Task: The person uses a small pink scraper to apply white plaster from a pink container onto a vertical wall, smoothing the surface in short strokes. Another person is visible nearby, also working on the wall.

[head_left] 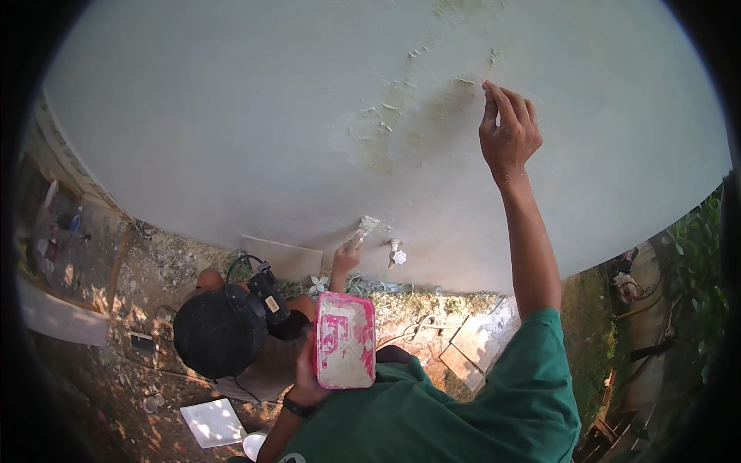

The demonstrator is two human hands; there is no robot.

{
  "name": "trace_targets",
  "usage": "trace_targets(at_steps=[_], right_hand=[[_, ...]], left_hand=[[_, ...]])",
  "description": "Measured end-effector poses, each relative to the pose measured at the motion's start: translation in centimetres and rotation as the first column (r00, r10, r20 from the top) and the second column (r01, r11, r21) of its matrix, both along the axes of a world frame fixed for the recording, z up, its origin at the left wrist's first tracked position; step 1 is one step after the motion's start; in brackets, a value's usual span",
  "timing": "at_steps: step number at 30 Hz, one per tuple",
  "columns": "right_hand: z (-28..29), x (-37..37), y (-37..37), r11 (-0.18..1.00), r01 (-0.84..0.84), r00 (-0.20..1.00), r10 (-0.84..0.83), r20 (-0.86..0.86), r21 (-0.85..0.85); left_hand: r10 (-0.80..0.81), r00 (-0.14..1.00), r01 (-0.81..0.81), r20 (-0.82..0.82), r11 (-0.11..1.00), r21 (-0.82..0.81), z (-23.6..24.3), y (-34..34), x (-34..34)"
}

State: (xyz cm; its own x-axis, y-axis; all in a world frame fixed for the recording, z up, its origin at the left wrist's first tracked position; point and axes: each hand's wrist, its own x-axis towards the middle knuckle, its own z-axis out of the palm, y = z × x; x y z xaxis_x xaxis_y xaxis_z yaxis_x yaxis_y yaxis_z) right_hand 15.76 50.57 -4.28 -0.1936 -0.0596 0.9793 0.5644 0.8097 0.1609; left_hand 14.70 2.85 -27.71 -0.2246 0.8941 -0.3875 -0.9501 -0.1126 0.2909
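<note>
My right hand (509, 131) is raised against the pale wall (617, 116), fingertips pinched beside a rough streak of patches and ridges (390, 116); whatever it holds, if anything, is too small to make out. My left hand (307, 374) grips a pink rectangular tray (345, 339) smeared with white paste, low in front of my green-sleeved body.
A co-worker in a black cap (212, 336) crouches at lower left, a hand (346, 258) holding a scraper (369, 224) on the wall beside a white tap (397, 253). Below lie a white panel (212, 423) and boards (463, 366) on dirt. Plants (695, 247) edge the right.
</note>
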Motion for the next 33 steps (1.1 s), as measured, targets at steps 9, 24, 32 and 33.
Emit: trace_targets(at_steps=[9, 24, 32, 33], right_hand=[[-2.1, -2.2, -1.5, 0.996, -0.084, 0.978, 0.087, 0.189, -0.023], [-2.5, 3.2, -2.8, 0.422, -0.382, 0.887, 0.419, -0.197, -0.823], [-2.0, 3.3, -2.5, 0.431, -0.422, 0.876, 0.421, -0.236, -0.798], [-1.8, 3.4, -2.3, 0.472, -0.398, 0.890, 0.407, -0.206, -0.787]], left_hand=[[-0.033, 0.999, 0.033, -0.023, 0.999, 0.007, 1.2, 0.5, 0.4], [0.004, 0.998, -0.006, -0.055, 0.999, -0.032, 1.2, 0.5, 0.2], [0.026, 0.997, -0.030, -0.072, 0.998, -0.054, 2.1, 1.3, 0.3], [0.037, 0.996, -0.041, -0.083, 0.998, -0.048, 2.2, 1.3, 0.4]])
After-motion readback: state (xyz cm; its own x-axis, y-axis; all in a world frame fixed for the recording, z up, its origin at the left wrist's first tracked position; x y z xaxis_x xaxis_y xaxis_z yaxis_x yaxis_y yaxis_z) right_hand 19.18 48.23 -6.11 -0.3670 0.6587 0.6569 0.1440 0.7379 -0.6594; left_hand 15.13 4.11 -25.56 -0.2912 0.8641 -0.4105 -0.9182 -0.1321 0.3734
